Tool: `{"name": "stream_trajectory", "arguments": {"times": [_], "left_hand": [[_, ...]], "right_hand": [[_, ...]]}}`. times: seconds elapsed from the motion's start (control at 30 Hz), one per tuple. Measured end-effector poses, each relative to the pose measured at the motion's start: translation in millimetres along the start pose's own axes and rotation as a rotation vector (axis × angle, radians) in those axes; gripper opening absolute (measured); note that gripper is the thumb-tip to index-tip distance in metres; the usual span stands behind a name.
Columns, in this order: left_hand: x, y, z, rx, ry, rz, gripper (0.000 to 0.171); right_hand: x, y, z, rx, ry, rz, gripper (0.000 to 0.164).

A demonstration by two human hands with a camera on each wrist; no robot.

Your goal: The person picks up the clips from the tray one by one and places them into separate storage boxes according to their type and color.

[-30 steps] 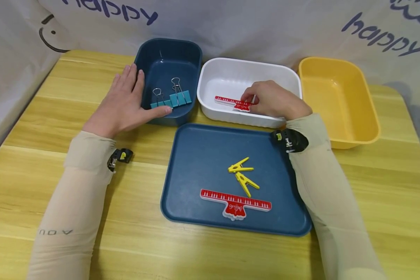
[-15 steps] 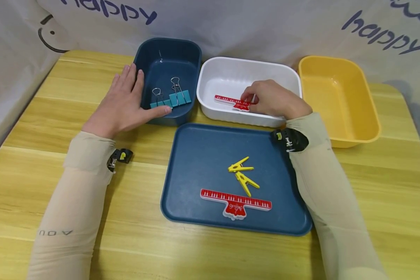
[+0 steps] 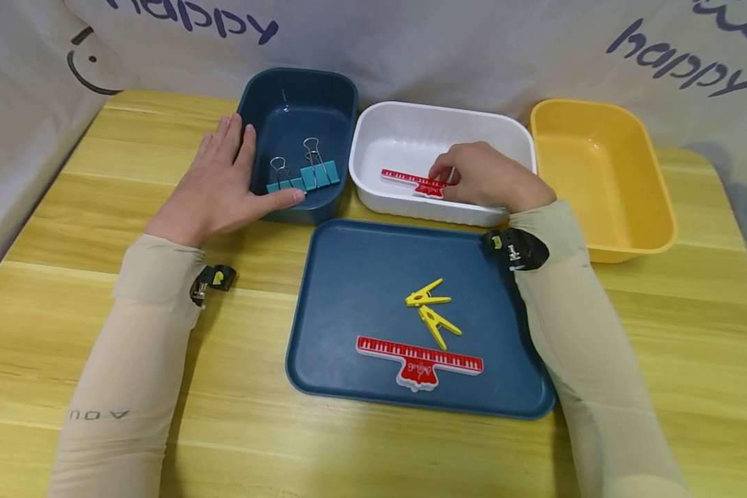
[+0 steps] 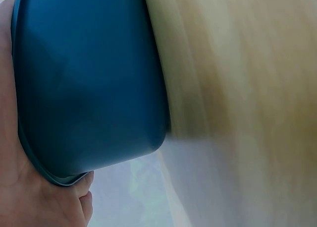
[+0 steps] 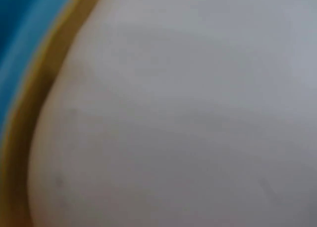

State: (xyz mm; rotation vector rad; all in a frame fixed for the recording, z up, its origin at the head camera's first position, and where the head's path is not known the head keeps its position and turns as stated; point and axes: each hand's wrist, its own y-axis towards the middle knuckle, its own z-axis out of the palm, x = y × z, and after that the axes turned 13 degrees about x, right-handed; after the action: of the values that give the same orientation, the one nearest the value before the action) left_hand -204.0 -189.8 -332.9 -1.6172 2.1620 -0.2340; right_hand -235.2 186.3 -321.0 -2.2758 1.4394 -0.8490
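In the head view my left hand [image 3: 218,183] rests on the left rim of the dark blue bin [image 3: 295,86], fingers straight and thumb reaching over the front rim. Two teal binder clips [image 3: 319,176] lie inside that bin near the thumb. My right hand [image 3: 488,176] reaches into the white bin [image 3: 389,117] and holds a red clip with a piano-key pattern [image 3: 404,178] by its right part, which the fingers hide. The right wrist view is filled by the blurred white bin wall [image 5: 173,113]; the left one shows the blue bin's outer side [image 4: 94,83].
A blue tray [image 3: 348,277] lies in front of the bins. It bears two yellow clothespins [image 3: 436,325] and another red piano-key clip [image 3: 418,361]. At the right stands a yellow bin [image 3: 619,187]. A white printed sheet [image 3: 448,48] hangs behind the wooden table [image 3: 236,415].
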Motion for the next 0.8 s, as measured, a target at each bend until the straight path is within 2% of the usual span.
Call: {"name": "stream_trajectory", "arguments": {"times": [0.8], "left_hand": [[-1.3, -1.2, -0.4, 0.007, -0.003, 0.003, 0.129]], "right_hand": [[6.6, -9.2, -2.5, -0.034, 0.023, 0.032, 0.041]]}}
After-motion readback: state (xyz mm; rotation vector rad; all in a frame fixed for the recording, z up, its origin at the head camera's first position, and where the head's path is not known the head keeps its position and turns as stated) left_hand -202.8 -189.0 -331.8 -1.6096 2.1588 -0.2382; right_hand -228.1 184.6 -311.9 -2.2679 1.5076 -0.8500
